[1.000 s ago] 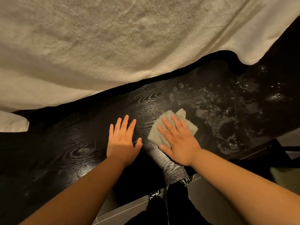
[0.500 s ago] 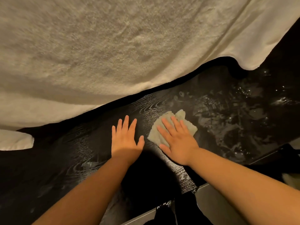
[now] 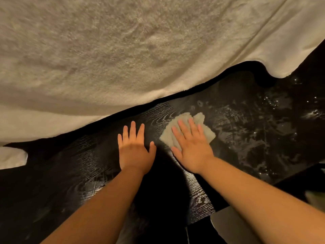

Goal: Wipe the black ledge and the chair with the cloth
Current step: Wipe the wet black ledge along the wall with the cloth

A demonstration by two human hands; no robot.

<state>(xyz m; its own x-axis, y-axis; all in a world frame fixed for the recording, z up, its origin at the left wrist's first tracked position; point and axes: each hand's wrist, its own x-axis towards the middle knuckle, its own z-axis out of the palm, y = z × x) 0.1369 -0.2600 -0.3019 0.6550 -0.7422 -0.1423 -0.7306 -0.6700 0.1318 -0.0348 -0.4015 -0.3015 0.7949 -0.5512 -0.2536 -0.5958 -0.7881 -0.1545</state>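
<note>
The black wood-grain ledge (image 3: pixel 246 134) runs from lower left to upper right, with wet streaks and droplets on its right part. A small pale folded cloth (image 3: pixel 202 127) lies flat on it near the middle. My right hand (image 3: pixel 191 147) presses on the cloth with straight, spread fingers. Just left of it, my left hand (image 3: pixel 134 150) rests flat on the bare ledge, fingers straight, holding nothing. The chair is hardly visible; only a dark shape shows at the lower right edge.
A large cream towel or blanket (image 3: pixel 123 50) covers the whole upper half and overhangs the ledge's far edge. A folded white corner (image 3: pixel 12 157) lies at the left. Grey floor (image 3: pixel 226 224) shows below the ledge's near edge.
Both hands and the cloth stay in nearly the same spot on the ledge. The view has tilted, so less of the floor and the dark shape at the right shows.
</note>
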